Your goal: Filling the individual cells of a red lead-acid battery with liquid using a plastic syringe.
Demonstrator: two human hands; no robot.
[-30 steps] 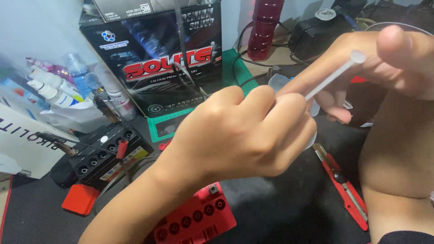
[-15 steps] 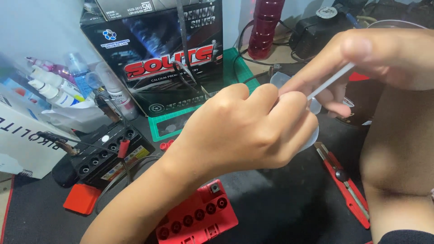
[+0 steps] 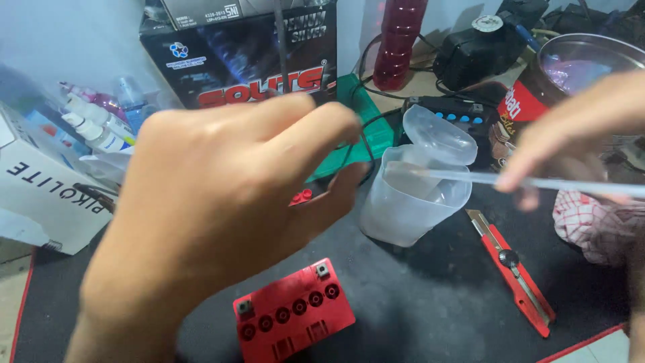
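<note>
While the right hand (image 3: 571, 144) pinches the white rod (image 3: 470, 177) over the translucent container (image 3: 410, 202), the left hand (image 3: 222, 195) has lifted away, loosely open.

Small repair workshop, red battery (image 3: 293, 314), boxed battery (image 3: 252, 57), utility knife (image 3: 514, 269), cables, dark work mat (image 3: 416, 302)

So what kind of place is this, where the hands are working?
Probably a small battery repair bench. There's a red battery with a row of holes on a dark mat, a big boxed battery behind, and a red utility knife.
</note>
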